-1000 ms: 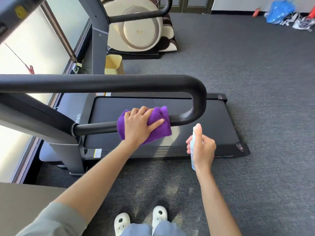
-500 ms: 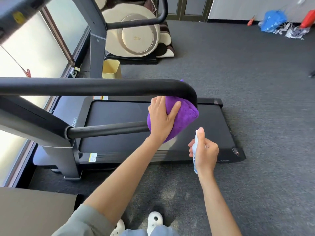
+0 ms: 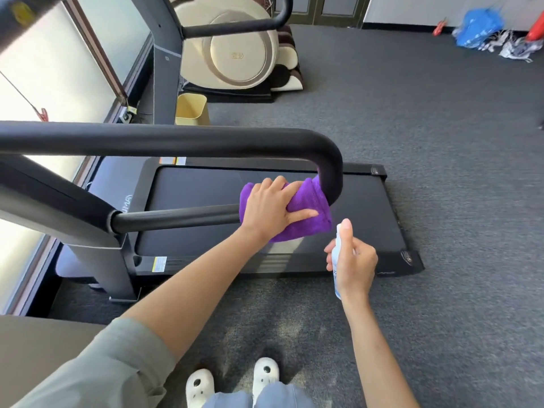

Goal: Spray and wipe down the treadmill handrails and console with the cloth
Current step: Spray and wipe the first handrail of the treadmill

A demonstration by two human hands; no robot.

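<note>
1. Room: grey carpet floor; bright window along the left wall.
2. Far left: grey treadmill upright slopes down to its base; the black handrail leaves it as a top bar, bends at the right end and returns as a lower bar into the upright.
3. Behind: second upright with its own black rail, yellow bin at its foot, cream massage chair beyond.
4. Under the rail: black treadmill deck lies flat on the carpet.
5. Centre: left hand presses the purple cloth around the lower bar, just below the bend. Fingers curl over the top of the cloth, thumb lies flat along its near face. Cloth touches the curved end of the rail.
6. Right of that: right hand grips a small spray bottle upright, fingers wrapped round the body, index finger on top of the nozzle. Bottle sits just beside the cloth's lower right corner, not touching it.
7. Bottom: grey-green sleeve on the left arm, two white shoes on the carpet.
8. Far right top: blue bag and loose clutter against the wall.
</note>
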